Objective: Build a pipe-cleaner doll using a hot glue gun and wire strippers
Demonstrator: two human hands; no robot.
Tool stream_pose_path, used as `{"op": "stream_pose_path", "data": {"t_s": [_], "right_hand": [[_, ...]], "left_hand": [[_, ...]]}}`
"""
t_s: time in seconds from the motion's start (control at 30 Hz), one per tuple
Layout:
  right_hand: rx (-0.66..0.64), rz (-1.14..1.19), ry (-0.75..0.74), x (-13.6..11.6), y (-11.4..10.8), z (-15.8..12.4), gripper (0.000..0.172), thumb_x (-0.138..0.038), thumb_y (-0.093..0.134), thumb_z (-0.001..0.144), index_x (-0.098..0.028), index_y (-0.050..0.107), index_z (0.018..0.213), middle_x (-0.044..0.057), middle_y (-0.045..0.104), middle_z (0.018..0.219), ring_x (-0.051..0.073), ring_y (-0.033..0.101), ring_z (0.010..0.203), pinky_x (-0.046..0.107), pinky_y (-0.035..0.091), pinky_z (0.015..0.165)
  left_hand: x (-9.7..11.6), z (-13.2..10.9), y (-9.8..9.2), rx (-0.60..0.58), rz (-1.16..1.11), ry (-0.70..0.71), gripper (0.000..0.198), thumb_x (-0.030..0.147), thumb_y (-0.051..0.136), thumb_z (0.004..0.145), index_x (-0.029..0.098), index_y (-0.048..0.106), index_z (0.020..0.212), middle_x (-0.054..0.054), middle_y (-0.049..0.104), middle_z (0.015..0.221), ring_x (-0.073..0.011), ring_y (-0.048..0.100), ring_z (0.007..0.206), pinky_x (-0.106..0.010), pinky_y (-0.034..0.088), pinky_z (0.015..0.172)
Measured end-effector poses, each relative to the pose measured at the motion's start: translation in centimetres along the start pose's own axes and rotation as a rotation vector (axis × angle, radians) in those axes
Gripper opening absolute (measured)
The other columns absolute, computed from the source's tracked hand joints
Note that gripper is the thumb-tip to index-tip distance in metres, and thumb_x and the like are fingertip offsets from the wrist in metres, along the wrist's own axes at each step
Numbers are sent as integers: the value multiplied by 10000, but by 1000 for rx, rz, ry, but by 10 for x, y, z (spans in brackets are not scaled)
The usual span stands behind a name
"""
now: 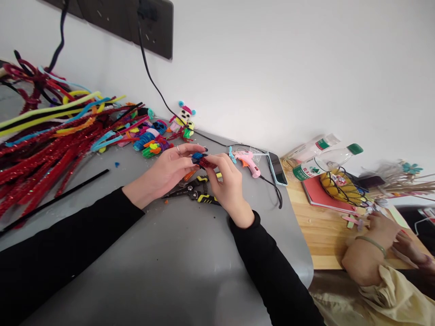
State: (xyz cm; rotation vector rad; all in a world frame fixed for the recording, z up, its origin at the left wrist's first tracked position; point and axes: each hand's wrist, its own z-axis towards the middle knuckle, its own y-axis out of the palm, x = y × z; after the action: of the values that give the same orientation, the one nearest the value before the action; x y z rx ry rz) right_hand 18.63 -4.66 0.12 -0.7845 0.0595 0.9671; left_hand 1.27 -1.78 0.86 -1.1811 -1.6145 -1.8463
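Observation:
Between my two hands is a small pipe-cleaner piece point(201, 159), blue and black on one side and sparkly dark red on the other. My left hand point(170, 165), a ring on one finger, pinches its blue side. On the red side, the thumb and fingers of my right hand point(226, 179) are closed. Fingers cover much of the piece. Under the hands lie wire-stripper pliers point(193, 193) with black and yellow handles, partly hidden by my right hand. An orange pipe-cleaner bit point(189, 175) shows just behind them.
Bundled pipe cleaners point(50, 149) fill the left side, with finished pipe-cleaner figures point(154, 138) behind. A pink glue gun point(249, 164), its cable and a phone point(277, 168) lie at right. Beyond are bottles point(307, 168) and a co-worker's hands point(382, 226) at a wooden table point(326, 244).

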Motion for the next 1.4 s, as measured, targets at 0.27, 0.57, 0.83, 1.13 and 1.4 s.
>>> {"op": "stream_pose_path", "data": {"t_s": [0.27, 0.57, 0.83, 1.13, 1.4], "right_hand": [[-5, 11, 14, 1, 1, 0, 183, -131, 496, 1053, -237, 619, 1139, 62, 706, 998, 179, 668, 906, 337, 566, 793], [-6, 0, 19, 0, 1, -1, 193, -124, 502, 1049, -241, 610, 1158, 57, 708, 1000, 179, 674, 912, 334, 568, 796], [-17, 15, 31, 1, 2, -1, 200, -134, 502, 1051, -241, 599, 1190, 56, 707, 1017, 177, 673, 909, 336, 572, 799], [-24, 47, 31, -2, 0, 3, 268, -106, 505, 1020, -227, 579, 1247, 51, 679, 1010, 169, 651, 904, 330, 567, 826], [-12, 84, 71, -3, 1, 3, 265, -178, 537, 1030, -243, 578, 1283, 49, 673, 1007, 172, 655, 897, 336, 584, 830]], "left_hand": [[-1, 0, -2, 3, 0, -3, 249, 149, 873, 635, 183, 836, 879, -55, 750, 935, -175, 670, 870, -281, 566, 792], [0, 0, -2, 2, 15, 3, 248, 155, 870, 635, 192, 833, 877, -51, 749, 943, -175, 674, 865, -297, 573, 806], [0, 0, -1, 13, -5, 8, 275, 132, 856, 636, 172, 831, 908, -56, 754, 942, -175, 668, 867, -291, 560, 803], [1, 1, -3, 26, 29, 60, 319, 136, 870, 617, 184, 830, 930, -61, 766, 1001, -210, 684, 973, -317, 566, 893], [1, 2, -4, 39, 78, 104, 322, 175, 911, 612, 198, 831, 923, -57, 771, 1041, -206, 689, 1010, -313, 562, 936]]}}
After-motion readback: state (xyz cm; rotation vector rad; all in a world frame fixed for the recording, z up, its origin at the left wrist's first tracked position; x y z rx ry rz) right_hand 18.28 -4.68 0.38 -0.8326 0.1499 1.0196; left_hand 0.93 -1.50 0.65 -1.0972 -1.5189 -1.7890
